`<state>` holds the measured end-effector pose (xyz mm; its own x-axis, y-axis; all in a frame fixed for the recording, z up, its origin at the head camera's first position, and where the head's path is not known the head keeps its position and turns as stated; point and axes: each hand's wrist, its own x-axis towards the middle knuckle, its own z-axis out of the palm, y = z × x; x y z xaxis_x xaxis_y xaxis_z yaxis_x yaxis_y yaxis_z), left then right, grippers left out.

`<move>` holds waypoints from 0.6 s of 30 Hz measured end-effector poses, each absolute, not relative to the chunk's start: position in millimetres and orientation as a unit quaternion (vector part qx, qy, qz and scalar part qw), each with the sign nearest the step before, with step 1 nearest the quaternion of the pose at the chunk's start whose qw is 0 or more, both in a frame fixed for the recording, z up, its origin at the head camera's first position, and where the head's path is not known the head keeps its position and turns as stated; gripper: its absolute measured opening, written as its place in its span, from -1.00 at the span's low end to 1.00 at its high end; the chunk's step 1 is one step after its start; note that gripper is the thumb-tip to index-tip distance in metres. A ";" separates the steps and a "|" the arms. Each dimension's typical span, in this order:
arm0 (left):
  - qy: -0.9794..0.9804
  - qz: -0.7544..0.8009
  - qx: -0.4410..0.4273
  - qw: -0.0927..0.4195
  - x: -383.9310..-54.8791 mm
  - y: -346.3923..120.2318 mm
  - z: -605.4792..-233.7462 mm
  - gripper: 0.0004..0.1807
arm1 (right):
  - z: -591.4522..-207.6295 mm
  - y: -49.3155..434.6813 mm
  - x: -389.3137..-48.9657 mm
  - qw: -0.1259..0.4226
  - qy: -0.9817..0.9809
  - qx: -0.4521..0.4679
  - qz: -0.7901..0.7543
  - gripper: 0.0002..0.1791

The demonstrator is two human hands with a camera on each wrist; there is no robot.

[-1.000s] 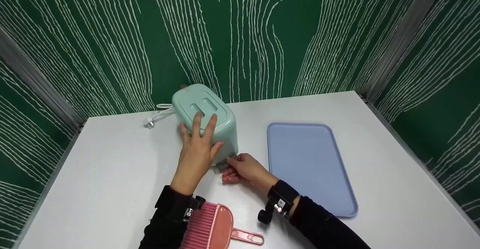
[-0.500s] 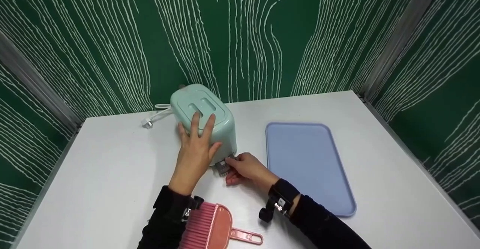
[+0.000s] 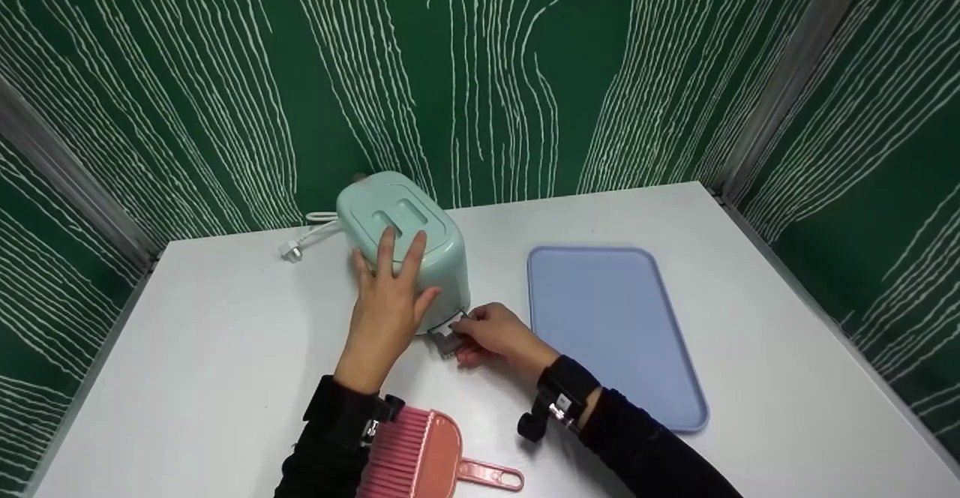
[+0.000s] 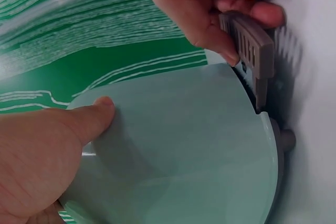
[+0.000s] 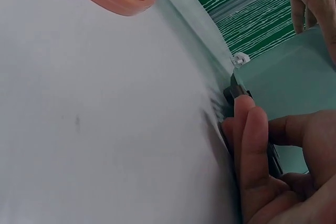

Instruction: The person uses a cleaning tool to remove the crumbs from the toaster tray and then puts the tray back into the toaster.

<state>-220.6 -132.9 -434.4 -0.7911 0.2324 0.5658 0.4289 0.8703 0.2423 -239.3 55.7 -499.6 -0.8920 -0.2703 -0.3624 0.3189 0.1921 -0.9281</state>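
Note:
A mint-green toaster (image 3: 442, 262) stands at the back of the table with its lid on top. My left hand (image 3: 384, 314) rests on its top and near side, fingers spread and mostly straight; the left wrist view shows the thumb against the shell (image 4: 184, 135). At the bottom of the toaster's near end, a grey-brown slotted crumb tray (image 3: 445, 343) sticks partly out. My right hand (image 3: 499, 333) pinches the tray's end between thumb and fingers. In the left wrist view, the crumb tray (image 4: 255, 45) is still partly inside the slot. Its inner part is hidden.
A blue rectangular tray (image 3: 607, 325) lies to the right of the toaster. Near the front edge lies a coral dustpan (image 3: 442, 460) with a pink brush (image 3: 394, 453). The toaster's white plug (image 3: 291, 251) and cord lie at the back left, before a green wall.
The crumb tray has slid a little farther out of the toaster toward the front, in my right hand's pinch. My left hand has stayed on the toaster.

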 end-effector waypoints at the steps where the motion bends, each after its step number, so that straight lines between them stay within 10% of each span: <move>1: -0.929 -0.182 -0.177 0.269 -220.6 -132.8 -434.4 -0.19 | -499.4 55.9 -239.1 0.231 0.734 0.016 -0.638 -0.80; 18: -0.930 -0.175 -0.178 0.271 -220.4 -131.9 -434.0 -0.19 | -501.9 63.4 -244.1 0.260 0.729 0.006 -0.633 -0.78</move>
